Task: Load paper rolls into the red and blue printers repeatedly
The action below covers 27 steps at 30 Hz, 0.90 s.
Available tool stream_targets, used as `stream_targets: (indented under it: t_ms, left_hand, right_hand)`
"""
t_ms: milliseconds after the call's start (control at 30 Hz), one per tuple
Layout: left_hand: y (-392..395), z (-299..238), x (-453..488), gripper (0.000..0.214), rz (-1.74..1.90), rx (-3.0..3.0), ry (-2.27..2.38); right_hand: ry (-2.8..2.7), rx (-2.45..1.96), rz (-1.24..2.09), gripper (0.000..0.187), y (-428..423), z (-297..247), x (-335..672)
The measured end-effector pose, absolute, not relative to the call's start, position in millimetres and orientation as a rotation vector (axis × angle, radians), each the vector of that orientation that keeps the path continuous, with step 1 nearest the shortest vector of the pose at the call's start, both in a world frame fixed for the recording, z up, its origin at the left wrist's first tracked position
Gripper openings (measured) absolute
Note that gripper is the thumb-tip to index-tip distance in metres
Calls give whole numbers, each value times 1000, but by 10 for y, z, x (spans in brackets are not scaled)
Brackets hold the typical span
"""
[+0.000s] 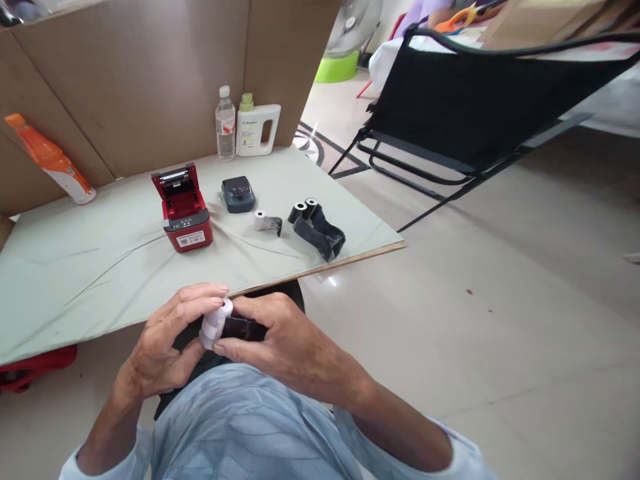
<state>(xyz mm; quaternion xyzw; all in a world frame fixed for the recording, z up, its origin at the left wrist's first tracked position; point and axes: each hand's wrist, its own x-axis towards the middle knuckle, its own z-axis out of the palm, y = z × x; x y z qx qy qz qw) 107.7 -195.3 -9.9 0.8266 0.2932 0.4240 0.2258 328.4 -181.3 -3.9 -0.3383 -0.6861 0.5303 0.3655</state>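
Over my lap, just off the table's front edge, I hold a white thermal paper roll [213,325] in both hands. My left hand [157,343] closes on its left side with fingertips and thumb. A dark strip [244,329] runs from the roll into my right hand [295,347], whose thumb and fingers also grip the roll. On the table beyond stands a red receipt printer [187,233] with its lid raised. Near it lie a small dark device [239,195], a little white roll [260,221] with a dark tail, and two rolls with long black strips [320,233].
Along the cardboard wall [165,80] stand a clear bottle [226,127], a white jug [256,130] and a leaning orange bottle [53,163]. The pale table [40,287] ends at the right near a black folding chair [450,107]. Orange-handled scissors [456,21] and part of another person show behind.
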Motion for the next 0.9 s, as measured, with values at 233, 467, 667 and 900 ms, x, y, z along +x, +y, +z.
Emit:
stream_targets:
  t_ms: [233, 467, 667, 900]
  left_hand:
    - [-2014, -243, 1131, 52, 1363, 2443, 870]
    - [-2067, -355, 1160, 49, 1431, 2519, 959]
    - [-2066, -419, 1161, 42, 1440, 2569, 915]
    - [-2028, -447, 1206, 41, 1507, 2580, 808]
  right_hand:
    - [-2100, -867, 605, 20, -1930, -42, 3363]
    - [-2086, -813, 441, 26, -2000, -15, 3342]
    - [-2043, -886, 464, 21, -2018, -42, 3348]
    - [-2073, -890, 394, 20, -2018, -75, 3319]
